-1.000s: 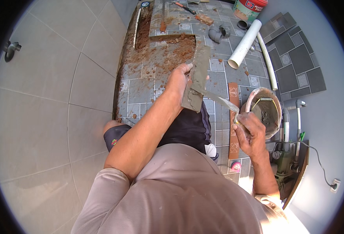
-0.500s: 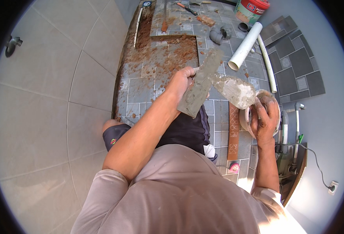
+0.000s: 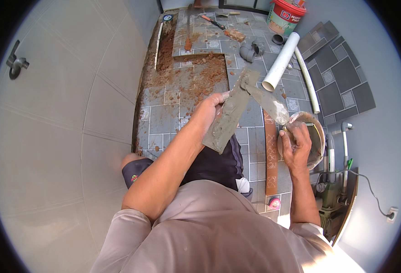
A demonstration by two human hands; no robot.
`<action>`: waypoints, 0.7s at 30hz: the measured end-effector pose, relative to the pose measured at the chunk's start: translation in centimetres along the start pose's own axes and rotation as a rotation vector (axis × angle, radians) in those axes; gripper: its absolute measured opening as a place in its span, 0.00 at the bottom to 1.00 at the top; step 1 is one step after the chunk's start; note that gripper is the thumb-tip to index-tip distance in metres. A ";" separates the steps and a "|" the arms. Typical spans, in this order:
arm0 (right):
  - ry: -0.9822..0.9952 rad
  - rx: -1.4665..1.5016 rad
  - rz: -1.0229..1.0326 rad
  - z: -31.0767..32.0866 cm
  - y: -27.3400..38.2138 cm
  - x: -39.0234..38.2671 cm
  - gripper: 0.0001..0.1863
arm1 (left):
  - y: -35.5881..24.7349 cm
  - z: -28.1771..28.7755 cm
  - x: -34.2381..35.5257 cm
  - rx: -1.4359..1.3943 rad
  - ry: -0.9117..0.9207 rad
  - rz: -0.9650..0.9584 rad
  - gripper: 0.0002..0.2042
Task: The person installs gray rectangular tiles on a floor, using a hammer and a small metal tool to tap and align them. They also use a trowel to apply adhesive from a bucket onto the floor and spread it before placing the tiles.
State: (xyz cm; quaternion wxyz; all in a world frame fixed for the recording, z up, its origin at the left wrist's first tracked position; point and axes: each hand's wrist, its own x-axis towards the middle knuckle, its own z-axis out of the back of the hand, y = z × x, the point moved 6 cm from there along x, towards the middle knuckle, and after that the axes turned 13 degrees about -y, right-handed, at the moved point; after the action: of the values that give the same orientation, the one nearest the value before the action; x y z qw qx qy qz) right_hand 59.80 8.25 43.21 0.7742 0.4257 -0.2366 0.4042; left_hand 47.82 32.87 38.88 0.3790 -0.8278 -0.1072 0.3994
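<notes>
My left hand (image 3: 207, 111) is closed on the edge of a narrow grey tile strip (image 3: 228, 119), held tilted over my lap. Wet grey mortar coats its upper face. My right hand (image 3: 297, 146) grips a trowel; its handle is mostly hidden by my fingers. The trowel's mortar-smeared blade (image 3: 273, 106) reaches left, and its tip touches the mortar near the strip's far end. Just beyond and right of that hand is a round bucket (image 3: 319, 152) with a mortar-crusted rim.
Loose reddish soil (image 3: 209, 70) lies in a cut-out of the tiled floor. A white pipe (image 3: 282, 61), grey elbow fittings (image 3: 248, 52) and a red-lidded pail (image 3: 286, 17) are ahead right. A brown patterned strip (image 3: 271, 159) and pink tape measure (image 3: 274, 203) lie nearer; a green pump (image 3: 331, 200) is at right.
My right hand has moved left, clear of more of the bucket. The trowel blade has turned flatter, its tip now on the mortar near the strip's far end. The view has tilted up slightly.
</notes>
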 end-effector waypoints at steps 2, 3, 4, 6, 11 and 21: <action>-0.013 0.000 -0.109 0.5 -0.8 0.9 0.11 | -0.2 -0.3 0.1 -0.002 0.025 -0.004 0.19; -0.004 -0.051 -0.117 0.6 -0.9 1.5 0.11 | -0.3 -0.6 0.2 -0.005 0.046 -0.008 0.18; 0.006 -0.078 -0.129 0.6 -1.1 2.0 0.11 | -0.1 -0.7 0.3 0.036 0.025 0.004 0.19; 0.078 -0.144 -0.171 0.8 -1.3 2.7 0.11 | 0.2 -0.2 0.5 0.103 -0.039 0.023 0.21; 0.181 -0.060 -0.197 1.5 0.7 1.9 0.10 | 0.8 -0.2 1.5 -0.001 -0.004 0.037 0.18; 0.280 0.220 -0.296 1.7 3.7 -2.6 0.08 | 1.0 0.2 4.6 -0.104 -0.161 0.016 0.18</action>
State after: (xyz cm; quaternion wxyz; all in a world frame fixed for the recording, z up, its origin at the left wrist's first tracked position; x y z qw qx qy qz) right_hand 55.29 6.85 44.01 0.7991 0.4775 -0.0163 0.3649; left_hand 50.52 34.49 35.41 0.3223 -0.8125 -0.1512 0.4616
